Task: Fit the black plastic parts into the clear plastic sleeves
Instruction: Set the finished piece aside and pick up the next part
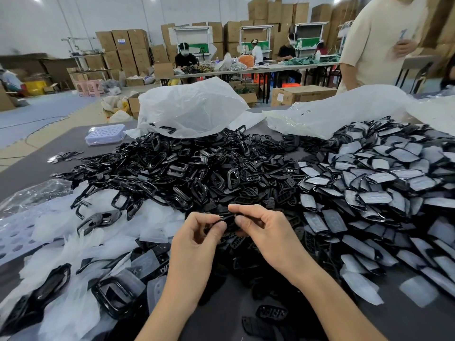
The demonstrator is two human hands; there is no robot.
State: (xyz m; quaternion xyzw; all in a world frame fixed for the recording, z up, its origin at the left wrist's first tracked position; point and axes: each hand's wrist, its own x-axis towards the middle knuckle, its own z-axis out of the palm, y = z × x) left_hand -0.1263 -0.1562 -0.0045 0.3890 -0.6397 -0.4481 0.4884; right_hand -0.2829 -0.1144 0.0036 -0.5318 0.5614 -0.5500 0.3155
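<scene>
Your left hand (197,235) and right hand (268,230) meet in front of the heap of black parts (187,173), forearms angled inward and fingers curled. Both pinch one black part (227,217) between thumb and fingertips. Clear sleeves (61,225) lie to your left.

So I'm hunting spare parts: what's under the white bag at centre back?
Black parts run under the front of the white bag; one black frame shows through it. The rest is hidden.

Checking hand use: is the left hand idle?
No, the left hand and right hand both pinch a black part between them.
</scene>
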